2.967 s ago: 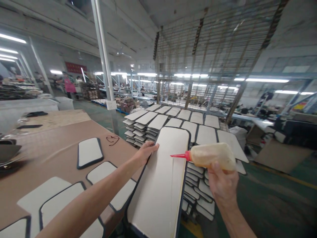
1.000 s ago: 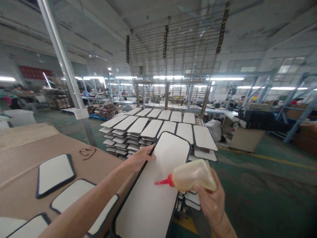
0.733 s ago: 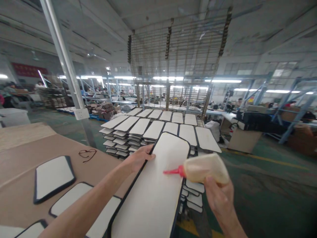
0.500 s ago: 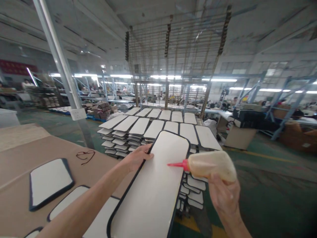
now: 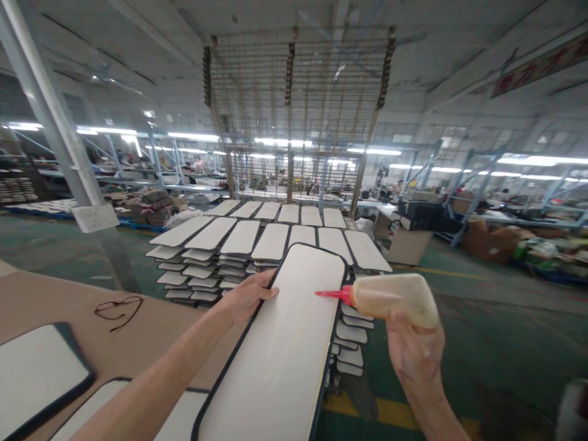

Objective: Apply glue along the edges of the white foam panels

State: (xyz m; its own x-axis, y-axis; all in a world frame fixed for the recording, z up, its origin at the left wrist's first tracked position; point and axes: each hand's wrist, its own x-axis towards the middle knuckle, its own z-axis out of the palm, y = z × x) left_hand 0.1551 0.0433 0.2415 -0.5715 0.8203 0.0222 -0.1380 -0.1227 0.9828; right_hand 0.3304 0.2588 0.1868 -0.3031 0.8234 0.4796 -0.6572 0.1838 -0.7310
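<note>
A long white panel with rounded corners and a dark edge is tilted up in front of me. My left hand grips its left edge, thumb on the white face and fingers behind. In my right hand is a translucent squeeze bottle with yellowish contents, held on its side. Its red nozzle points left over the upper part of the panel; whether the tip touches the surface I cannot tell. A thin yellowish line runs along the panel's right edge.
On the brown table at left lie a pair of glasses and more dark-edged white panels. Beyond stand stacked rows of similar panels. A metal post rises at left, a wire rack behind.
The view has turned to the right, so the table, glasses and post sit further left. Both hands keep their holds, and the nozzle stays over the upper panel.
</note>
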